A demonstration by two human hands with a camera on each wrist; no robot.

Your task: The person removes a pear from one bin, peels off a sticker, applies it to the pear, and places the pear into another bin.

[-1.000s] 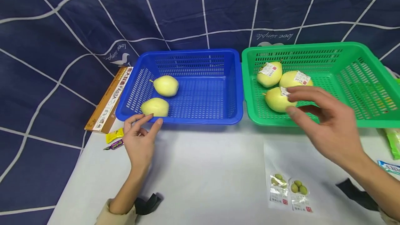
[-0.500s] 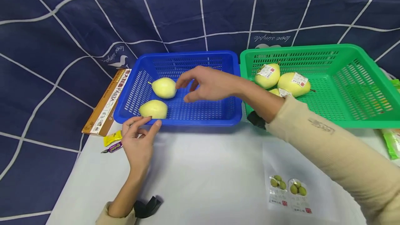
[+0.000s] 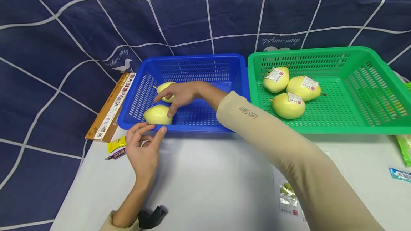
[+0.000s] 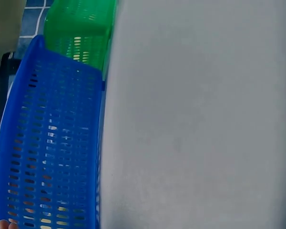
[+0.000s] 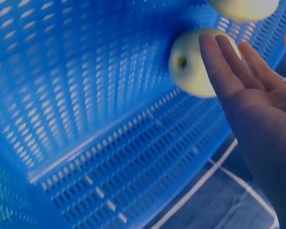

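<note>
Two pale yellow pears lie at the left end of the blue basket (image 3: pixel 208 128). My right hand (image 3: pixel 183 95) reaches over them with fingers spread; it partly covers the rear pear (image 3: pixel 163 87), and its thumb is by the front pear (image 3: pixel 156 114). In the right wrist view, the extended fingers (image 5: pixel 221 71) overlap a pear (image 5: pixel 190 64), and contact cannot be told. My left hand (image 3: pixel 143 154) holds the blue basket's near rim, thumb outside. Only its fingertips (image 4: pixel 7 224) show in the left wrist view.
On the right, a green basket (image 3: pixel 353 129) holds three pears (image 3: pixel 289 106) with paper labels. Left of the blue basket stand a pasta box (image 3: pixel 115 108), a yellow packet (image 3: pixel 117 144) and a purple-wrapped sweet (image 3: pixel 119 153). Clear label packets (image 3: pixel 288 200) lie at front right.
My right hand has moved left from a labelled pear in the green basket to the two pears in the blue one. My left hand has stayed at the blue rim.
</note>
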